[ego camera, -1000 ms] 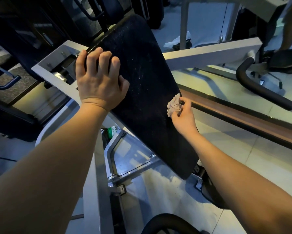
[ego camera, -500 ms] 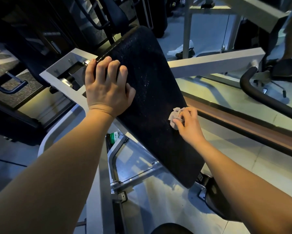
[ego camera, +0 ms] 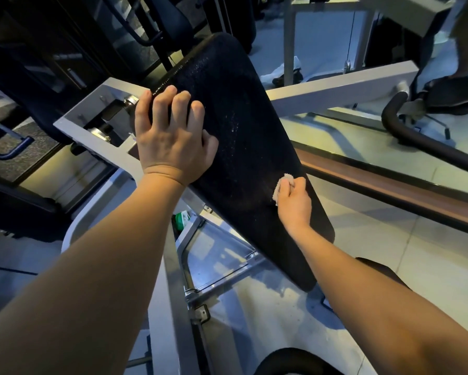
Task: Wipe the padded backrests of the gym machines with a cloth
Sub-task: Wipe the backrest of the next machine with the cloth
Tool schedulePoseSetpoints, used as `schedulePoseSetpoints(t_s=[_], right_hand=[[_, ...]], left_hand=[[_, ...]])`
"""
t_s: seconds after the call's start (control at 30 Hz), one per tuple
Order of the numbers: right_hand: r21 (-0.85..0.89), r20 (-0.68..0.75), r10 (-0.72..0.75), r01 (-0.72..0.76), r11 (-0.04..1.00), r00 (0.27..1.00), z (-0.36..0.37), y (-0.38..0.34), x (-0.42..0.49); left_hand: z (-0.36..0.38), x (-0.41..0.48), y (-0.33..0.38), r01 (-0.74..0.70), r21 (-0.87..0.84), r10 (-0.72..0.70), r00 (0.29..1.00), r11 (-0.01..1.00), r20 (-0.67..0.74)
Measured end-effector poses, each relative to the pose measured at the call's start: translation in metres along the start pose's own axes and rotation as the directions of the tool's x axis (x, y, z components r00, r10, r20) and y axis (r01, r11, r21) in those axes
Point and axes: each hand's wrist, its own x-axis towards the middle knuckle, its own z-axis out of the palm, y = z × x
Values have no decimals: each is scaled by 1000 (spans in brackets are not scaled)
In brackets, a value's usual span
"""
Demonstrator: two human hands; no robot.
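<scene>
Mid-wipe: right hand [ego camera: 295, 205] pinches cloth [ego camera: 281, 185] against backrest [ego camera: 241, 117], lower right edge; left hand [ego camera: 170, 142] fingers curl over its top edge. Next, probably: sweep toward its bottom.

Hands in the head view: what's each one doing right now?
Left hand: fingers curled over the backrest edge, gripping it.
Right hand: closed on the cloth, pressed against the backrest.
</scene>
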Motion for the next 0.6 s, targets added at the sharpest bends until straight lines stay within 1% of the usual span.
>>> schedulePoseSetpoints(t_s=[0.07, 0.13, 0.2, 0.23, 0.27, 0.3, 0.33, 0.4, 0.43, 0.5, 0.53, 0.57, 0.6], right_hand=[[19, -34, -14, 15, 1000, 999, 7, -13, -6], [64, -53, -128, 131, 989, 990, 14, -34, -14], [65, -47, -265, 268, 961, 963, 17, -54, -23], [38, -44, -303, 305, 952, 952, 18, -58, -27], [7, -54, -308, 308, 951, 950, 18, -56, -29], [-17, -83, -280, 279, 960, 957, 20, -45, -30], [-25, -116, -214, 212, 977, 970, 22, -31, -30], [14, -186, -6, 9, 1000, 983, 27, -4, -31], [31, -212, 86, -81, 996, 974, 30, 4, -31], [35, -234, 196, -193, 980, 952, 33, -1, -31], [45, -230, 202, -197, 979, 952, 32, -11, -32], [61, -220, 154, -144, 988, 963, 31, -24, -32], [77, -200, 56, -41, 996, 978, 28, -36, -34]], left_hand=[[0, 0, -1, 8, -18, -8, 1000, 1000, 0], [0, -1, -1, 8, -37, -8, 1000, 999, 15], [-1, -1, -2, 4, -42, -3, 1000, 999, 25], [-2, -1, -3, 3, -44, -1, 1000, 999, 30], [-2, -1, -3, 2, -48, 0, 999, 999, 37], [-2, -1, -3, 2, -47, 0, 999, 999, 42], [-1, -1, -2, 3, -42, -1, 999, 999, 40], [-1, -2, -1, 3, -36, -2, 999, 999, 35], [-1, -2, -1, 1, -38, 0, 999, 999, 37], [-2, -1, -1, -1, -38, 3, 999, 999, 43], [-3, 0, 0, 1, -36, 0, 999, 999, 43], [-3, 0, 0, 5, -38, -3, 999, 999, 45], [-4, 0, 0, 9, -43, -7, 999, 999, 50]])
